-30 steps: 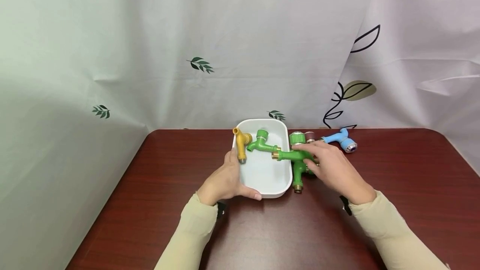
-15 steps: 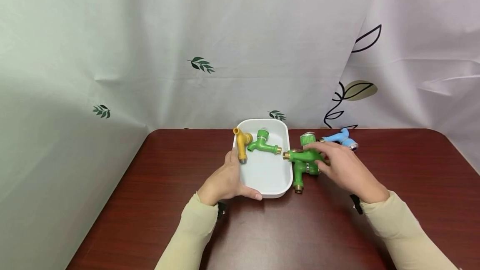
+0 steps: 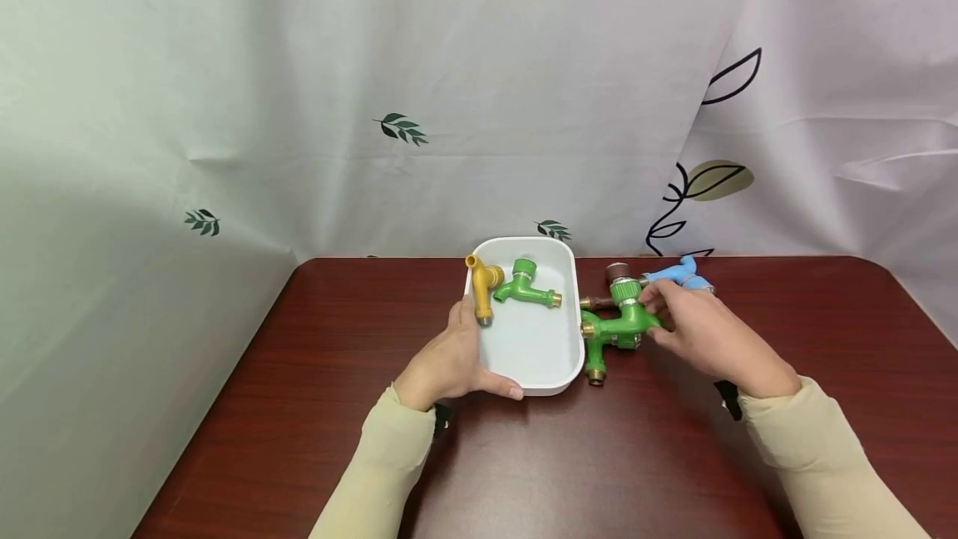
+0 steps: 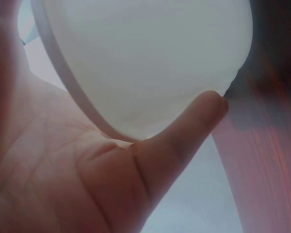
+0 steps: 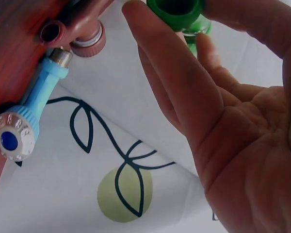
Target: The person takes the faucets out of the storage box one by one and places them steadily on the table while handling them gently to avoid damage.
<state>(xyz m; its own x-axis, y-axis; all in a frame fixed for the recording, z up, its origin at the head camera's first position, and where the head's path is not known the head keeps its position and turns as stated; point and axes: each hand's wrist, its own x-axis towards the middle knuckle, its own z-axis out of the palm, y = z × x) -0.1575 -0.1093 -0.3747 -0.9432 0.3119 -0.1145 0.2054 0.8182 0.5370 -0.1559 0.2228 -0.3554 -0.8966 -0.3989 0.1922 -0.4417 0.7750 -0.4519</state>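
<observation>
My right hand [image 3: 699,331] pinches a green tap [image 3: 621,324] by its spout end, between thumb and fingers. In the right wrist view the green spout's round mouth shows between the fingertips. This tap overlaps a second green tap [image 3: 596,360] lying beside the tray. My left hand [image 3: 449,360] rests around the near left corner of a white tray [image 3: 535,388], thumb stretched along the near edge; the left wrist view shows that thumb [image 4: 184,131] against the tray wall. Inside the tray are a yellow tap [image 3: 481,294], leaning on the left rim, and a smaller green tap [image 3: 527,291].
Behind the green taps lies a brown tap [image 3: 618,271], partly hidden. A light blue tap [image 3: 674,273] sits at the table's back edge, partly covered by my right hand. A pale patterned cloth [image 3: 479,106] hangs behind the dark red table [image 3: 337,339].
My right hand has moved right and slightly nearer with the green tap, drawing its end away from over the tray and tilting its knob. My left hand and the tray stay put.
</observation>
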